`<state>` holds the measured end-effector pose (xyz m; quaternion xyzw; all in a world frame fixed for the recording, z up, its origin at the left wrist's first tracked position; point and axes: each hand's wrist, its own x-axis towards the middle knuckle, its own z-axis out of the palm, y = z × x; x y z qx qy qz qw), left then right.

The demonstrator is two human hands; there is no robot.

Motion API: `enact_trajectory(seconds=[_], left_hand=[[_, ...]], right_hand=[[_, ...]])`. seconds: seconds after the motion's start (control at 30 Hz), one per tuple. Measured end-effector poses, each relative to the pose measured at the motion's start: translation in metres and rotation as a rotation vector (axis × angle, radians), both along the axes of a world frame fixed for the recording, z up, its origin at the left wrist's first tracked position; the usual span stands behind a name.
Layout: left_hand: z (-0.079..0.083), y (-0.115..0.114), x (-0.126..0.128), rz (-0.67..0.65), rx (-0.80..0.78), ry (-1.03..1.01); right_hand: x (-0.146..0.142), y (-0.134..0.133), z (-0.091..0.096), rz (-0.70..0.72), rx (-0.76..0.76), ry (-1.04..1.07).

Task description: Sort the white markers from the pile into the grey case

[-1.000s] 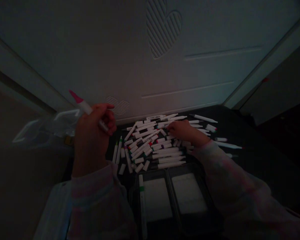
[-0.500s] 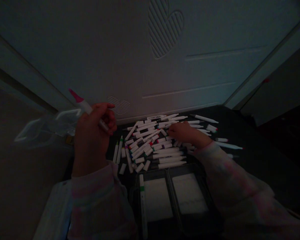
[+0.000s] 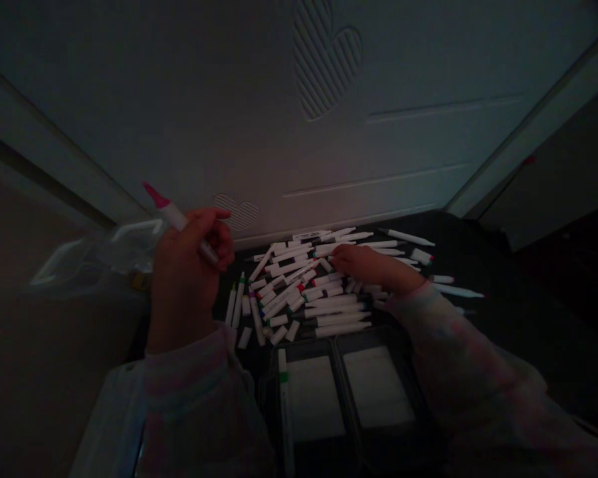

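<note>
The scene is very dim. My left hand (image 3: 184, 279) is raised and closed round a white marker (image 3: 172, 214) whose pink tip points up and to the left. My right hand (image 3: 366, 265) lies low on a pile of white markers and loose caps (image 3: 303, 285) spread on a dark surface. Its fingers reach into the pile's middle; whether they grip anything is hidden in the gloom. An open dark case (image 3: 349, 398) with two pale panels lies just in front of me, and one green-banded marker (image 3: 282, 392) rests along its left side.
A pale panelled wall or door with embossed striped hearts (image 3: 323, 60) stands right behind the pile. A clear plastic container (image 3: 99, 255) sits at the left. A few single markers (image 3: 453, 289) lie scattered to the right on the dark surface.
My right hand has slid slightly leftward into the pile. My left hand with the pink-tipped marker has dropped a little and shifted slightly right.
</note>
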<state>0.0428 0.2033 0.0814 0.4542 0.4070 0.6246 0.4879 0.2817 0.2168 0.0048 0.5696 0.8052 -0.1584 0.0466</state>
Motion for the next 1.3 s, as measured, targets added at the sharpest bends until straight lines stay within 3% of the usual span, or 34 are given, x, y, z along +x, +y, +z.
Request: enact_trajectory(seconds=[0.27,0.47,0.57,0.7,0.87,1.0,1.1,1.3], left_hand=[[0.001,0.0,-0.001,-0.017,-0.001,0.002],[-0.004,0.0,0.01,-0.049,-0.061,0.008],[-0.008,-0.004,0.025,-0.178,-0.156,0.089],[-0.014,-0.014,0.045,-0.443,-0.23,0.193],[-0.018,-0.024,0.057,-0.683,-0.222,0.083],[-0.016,-0.03,0.065,-0.641,-0.226,0.058],[-0.015,-0.032,0.071,-0.601,-0.256,0.05],[-0.012,-0.036,0.078,-0.592,-0.293,-0.009]], right_hand=[[0.005,-0.002,0.009,-0.004,-0.017,0.352],[0.011,-0.026,0.048,0.028,-0.099,0.754],[0.013,-0.045,0.069,0.005,-0.109,0.94],[0.015,-0.062,0.08,0.062,-0.062,1.077],[0.009,-0.065,0.084,0.181,-0.071,1.155],[-0.005,-0.063,0.08,0.162,-0.053,1.247],[-0.016,-0.06,0.072,0.053,-0.035,1.439],[-0.026,-0.048,0.058,-0.09,-0.171,1.757]])
